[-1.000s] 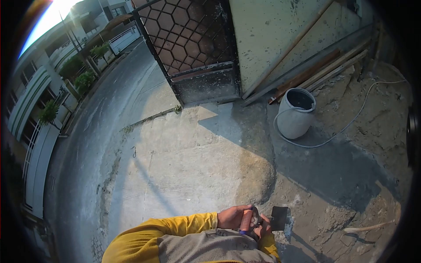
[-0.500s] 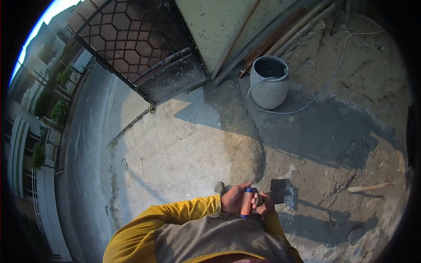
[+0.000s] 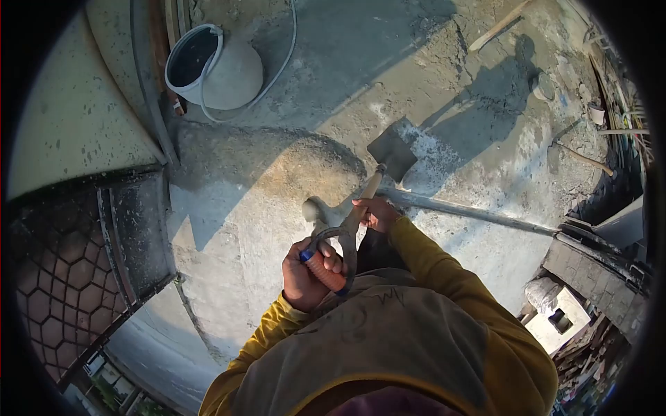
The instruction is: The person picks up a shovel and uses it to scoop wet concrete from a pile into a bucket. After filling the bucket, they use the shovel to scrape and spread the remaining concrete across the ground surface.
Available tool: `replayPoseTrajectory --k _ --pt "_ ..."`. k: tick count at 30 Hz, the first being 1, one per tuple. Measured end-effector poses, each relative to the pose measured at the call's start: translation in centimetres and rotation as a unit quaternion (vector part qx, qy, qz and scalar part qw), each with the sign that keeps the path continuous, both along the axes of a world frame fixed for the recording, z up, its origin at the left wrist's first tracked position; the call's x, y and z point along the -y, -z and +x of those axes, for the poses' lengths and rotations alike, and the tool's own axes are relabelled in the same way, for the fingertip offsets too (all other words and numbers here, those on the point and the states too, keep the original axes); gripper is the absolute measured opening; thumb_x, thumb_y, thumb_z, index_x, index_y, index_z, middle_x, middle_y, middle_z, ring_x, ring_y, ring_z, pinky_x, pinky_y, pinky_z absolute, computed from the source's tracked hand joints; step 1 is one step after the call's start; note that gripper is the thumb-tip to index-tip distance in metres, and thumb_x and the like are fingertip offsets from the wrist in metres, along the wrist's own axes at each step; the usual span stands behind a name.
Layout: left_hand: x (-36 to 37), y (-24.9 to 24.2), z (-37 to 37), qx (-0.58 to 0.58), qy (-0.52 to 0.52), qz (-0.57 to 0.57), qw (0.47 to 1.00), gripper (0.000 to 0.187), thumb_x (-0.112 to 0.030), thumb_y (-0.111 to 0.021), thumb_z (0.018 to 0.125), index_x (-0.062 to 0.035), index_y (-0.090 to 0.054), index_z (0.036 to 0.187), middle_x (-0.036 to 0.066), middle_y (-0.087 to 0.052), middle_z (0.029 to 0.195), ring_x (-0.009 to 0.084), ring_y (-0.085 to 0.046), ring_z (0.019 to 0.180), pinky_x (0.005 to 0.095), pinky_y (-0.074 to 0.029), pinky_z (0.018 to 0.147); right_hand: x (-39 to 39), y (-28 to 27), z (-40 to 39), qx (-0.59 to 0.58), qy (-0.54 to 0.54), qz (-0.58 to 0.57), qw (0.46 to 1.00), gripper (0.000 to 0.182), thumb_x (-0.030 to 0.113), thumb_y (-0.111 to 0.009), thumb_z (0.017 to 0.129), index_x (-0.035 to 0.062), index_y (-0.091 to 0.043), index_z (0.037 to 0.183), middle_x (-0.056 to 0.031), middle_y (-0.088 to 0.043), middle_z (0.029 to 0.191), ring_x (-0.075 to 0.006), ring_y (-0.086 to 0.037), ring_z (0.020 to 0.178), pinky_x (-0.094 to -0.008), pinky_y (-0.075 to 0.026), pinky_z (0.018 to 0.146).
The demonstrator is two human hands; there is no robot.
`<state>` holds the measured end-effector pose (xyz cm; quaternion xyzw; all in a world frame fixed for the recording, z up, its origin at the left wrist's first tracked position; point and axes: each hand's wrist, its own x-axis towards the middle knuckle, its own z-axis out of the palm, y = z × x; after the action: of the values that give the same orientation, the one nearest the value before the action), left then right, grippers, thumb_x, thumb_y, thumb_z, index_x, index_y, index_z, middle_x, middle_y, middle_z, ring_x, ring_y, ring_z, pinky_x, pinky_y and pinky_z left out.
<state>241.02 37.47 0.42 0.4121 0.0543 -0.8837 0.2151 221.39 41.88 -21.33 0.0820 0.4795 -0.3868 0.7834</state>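
- The shovel lies in front of the body, held in both hands, with its long axis running slantwise from near left to far right.
- The left hand is clamped round the orange grip, which has blue ends and forms the crossbar of the handle, at the near end of the tool.
- The right hand is closed on the shaft, farther out and to the right – so of the two hands it is the nearer to the blade.
- The hands are apart from each other, with the handle's fork between them.
- The dark, squarish blade sits at the far end, beyond the right hand, one corner pointing away; whether it rests on the ground or hangs just above it, I cannot tell.
- A pale, powdery patch lies just beside the blade, on its right.
- The white bucket stands far left, well apart from the blade, a hose curving round its near side.
- A wooden stick lies far right on the rough ground – beyond the blade, and out of reach of both hands.
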Motion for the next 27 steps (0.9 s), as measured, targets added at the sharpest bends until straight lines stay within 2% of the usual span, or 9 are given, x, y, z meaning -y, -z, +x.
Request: replayPoseTrajectory --k 3,7,8,11,16,20,23,24,27 --pt "0.8 0.7 2.6 0.040 0.006 0.025 0.999 0.038 -0.037 -0.034 0.082 -0.0051 -0.049 0.068 0.006 -0.042 0.059 0.0212 -0.043 0.060 0.0380 -0.039 0.071 1.5 1.5 3.7 -0.039 0.058 0.057 0.996 0.014 0.021 -0.065 0.078 0.0103 -0.055 0.081 -0.0013 -0.054 0.069 -0.0143 -0.055 0.064 -0.0297 -0.045 0.058" --pt "-0.5 3.6 6.2 0.088 0.000 0.068 0.994 0.039 -0.039 -0.034 0.081 -0.0061 -0.047 0.066 0.004 -0.039 0.056 0.0199 -0.041 0.058 0.0376 -0.039 0.069 2.2 8.7 5.8 -0.032 0.189 0.190 0.963 0.023 0.016 -0.066 0.077 0.0043 -0.051 0.090 -0.0093 -0.052 0.074 -0.0239 -0.055 0.067 -0.0382 -0.048 0.065" --pt "-0.9 4.6 7.1 0.094 -0.006 0.075 0.993 0.040 -0.040 -0.034 0.081 -0.0061 -0.047 0.065 0.004 -0.038 0.055 0.0198 -0.040 0.057 0.0376 -0.039 0.068 3.2 10.1 5.5 -0.019 0.238 0.244 0.940 0.022 0.020 -0.065 0.078 0.0068 -0.051 0.089 -0.0057 -0.051 0.071 -0.0205 -0.054 0.065 -0.0365 -0.047 0.062" --pt "-1.5 7.4 11.0 0.197 -0.003 0.074 0.978 0.045 -0.046 -0.033 0.082 -0.0077 -0.045 0.061 0.004 -0.034 0.049 0.0194 -0.037 0.049 0.0365 -0.036 0.057 2.4 19.6 5.7 0.072 0.298 0.261 0.915 0.020 0.024 -0.063 0.080 0.0097 -0.049 0.083 -0.0023 -0.048 0.065 -0.0169 -0.051 0.057 -0.0345 -0.044 0.056" --pt "-4.3 10.6 18.1 0.353 -0.068 0.144 0.922 0.056 -0.059 -0.032 0.082 -0.0111 -0.043 0.055 0.002 -0.028 0.040 0.0188 -0.030 0.034 0.0342 -0.028 0.036 0.4 21.2 12.9 -0.016 0.242 0.262 0.934 0.020 0.020 -0.064 0.080 0.0074 -0.049 0.080 -0.0034 -0.047 0.061 -0.0163 -0.050 0.051 -0.0338 -0.045 0.048" --pt "-7.0 6.6 21.3 0.511 -0.112 0.225 0.822 0.059 -0.063 -0.032 0.080 -0.0119 -0.043 0.052 0.001 -0.028 0.040 0.0184 -0.030 0.033 0.0334 -0.025 0.033 -0.6 17.4 20.1 -0.050 0.160 0.277 0.946 0.019 0.017 -0.064 0.079 0.0056 -0.048 0.078 -0.0042 -0.047 0.058 -0.0158 -0.049 0.046 -0.0332 -0.045 0.042" --pt "-7.0 5.5 21.8 0.471 -0.117 0.209 0.849 0.060 -0.065 -0.033 0.079 -0.0125 -0.042 0.052 -0.001 -0.029 0.040 0.0173 -0.030 0.033 0.0334 -0.026 0.034 1.2 16.4 21.8 -0.042 0.100 0.292 0.950 0.020 0.015 -0.064 0.078 0.0030 -0.049 0.075 -0.0059 -0.049 0.058 -0.0167 -0.051 0.045 -0.0338 -0.046 0.042" --pt "-6.2 5.8 20.8 0.471 -0.056 0.193 0.859 0.058 -0.066 -0.035 0.077 -0.0139 -0.043 0.054 -0.001 -0.031 0.041 0.0176 -0.032 0.035 0.0334 -0.028 0.037 2.1 16.7 21.2 -0.061 0.098 0.289 0.950 0.020 0.015 -0.064 0.078 0.0021 -0.049 0.074 -0.0066 -0.049 0.058 -0.0173 -0.051 0.045 -0.0342 -0.047 0.041" --pt "-4.9 7.8 18.4 0.513 -0.036 0.195 0.835 0.054 -0.065 -0.037 0.075 -0.0158 -0.043 0.055 -0.001 -0.031 0.043 0.0170 -0.034 0.039 0.0326 -0.031 0.041 4.7 18.5 17.2 -0.115 0.100 0.277 0.949 0.020 0.013 -0.061 0.078 -0.0004 -0.048 0.071 -0.0085 -0.051 0.058 -0.0189 -0.053 0.045 -0.0353 -0.050 0.041"
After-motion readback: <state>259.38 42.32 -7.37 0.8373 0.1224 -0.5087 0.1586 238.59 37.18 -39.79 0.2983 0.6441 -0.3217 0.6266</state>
